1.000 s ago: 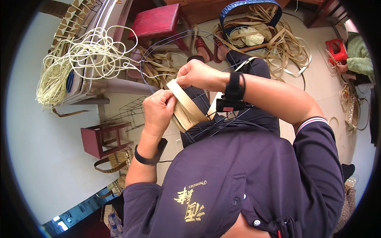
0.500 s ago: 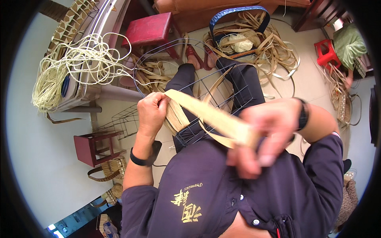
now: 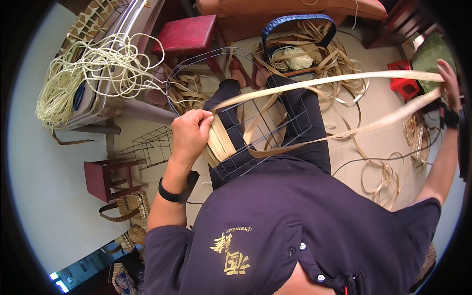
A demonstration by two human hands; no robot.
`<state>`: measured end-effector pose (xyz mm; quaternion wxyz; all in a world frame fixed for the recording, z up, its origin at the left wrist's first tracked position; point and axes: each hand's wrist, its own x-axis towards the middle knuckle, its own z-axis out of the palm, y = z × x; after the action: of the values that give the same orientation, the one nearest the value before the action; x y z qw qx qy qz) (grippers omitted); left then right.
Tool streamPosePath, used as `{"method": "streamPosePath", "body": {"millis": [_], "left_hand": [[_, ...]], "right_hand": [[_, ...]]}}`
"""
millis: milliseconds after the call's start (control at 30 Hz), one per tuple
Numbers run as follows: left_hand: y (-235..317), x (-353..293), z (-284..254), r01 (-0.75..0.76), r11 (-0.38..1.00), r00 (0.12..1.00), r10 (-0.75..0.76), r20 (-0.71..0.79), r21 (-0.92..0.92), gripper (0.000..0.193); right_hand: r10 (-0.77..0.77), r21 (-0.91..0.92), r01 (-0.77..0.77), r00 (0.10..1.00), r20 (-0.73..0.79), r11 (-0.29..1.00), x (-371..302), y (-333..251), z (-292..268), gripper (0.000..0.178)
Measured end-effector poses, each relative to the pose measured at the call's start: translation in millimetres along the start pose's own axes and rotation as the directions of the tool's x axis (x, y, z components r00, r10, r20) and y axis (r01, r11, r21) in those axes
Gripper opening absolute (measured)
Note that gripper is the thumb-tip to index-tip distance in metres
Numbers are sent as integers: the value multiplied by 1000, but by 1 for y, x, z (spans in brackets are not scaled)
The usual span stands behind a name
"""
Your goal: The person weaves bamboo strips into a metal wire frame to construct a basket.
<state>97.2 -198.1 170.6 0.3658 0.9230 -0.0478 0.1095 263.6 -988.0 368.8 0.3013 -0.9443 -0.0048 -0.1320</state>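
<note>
A dark wire basket frame (image 3: 310, 114) with a thin hoop handle rests across my thighs. Pale flat strip is wound side by side over its left end, making a small wrapped panel (image 3: 223, 141). My left hand (image 3: 189, 132) pinches the strip against the frame at the panel's upper edge. From there the long flat strip (image 3: 373, 74) runs out to the far right, loops at my right hand (image 3: 450, 86) and comes back to the frame underneath. My right arm is stretched out wide, with the loop held at the hand; its fingers are partly blurred.
A coil of pale cord (image 3: 113, 69) hangs over the table at left. Beyond my feet stand a red stool (image 3: 189, 34) and a blue-handled basket (image 3: 268, 30) amid loose strips. Another person's green garment (image 3: 432, 56) shows by a red plastic stool (image 3: 404, 88). A small maroon stool (image 3: 101, 181) stands left.
My right hand has swung from in front of my chest out to the far right, drawing the strip into a long loop. My left hand keeps its pinch at the frame.
</note>
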Motion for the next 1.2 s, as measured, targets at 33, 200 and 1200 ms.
{"method": "streamPosePath", "body": {"millis": [33,200,1200], "left_hand": [[-3,5,5,4,1000,1000,-4,1,-21,8],[6,-12,-4,133,988,990,-129,-51,77,7],[1,-14,-6,156,981,987,-151,-49,112,11]], "right_hand": [[158,-552,-152,987,-37,820,16,34,-7,48],[-377,327,249,825,421,912,-79,-200,280,29],[-900,883,178,58,432,435,-125,-261,253,13]]}}
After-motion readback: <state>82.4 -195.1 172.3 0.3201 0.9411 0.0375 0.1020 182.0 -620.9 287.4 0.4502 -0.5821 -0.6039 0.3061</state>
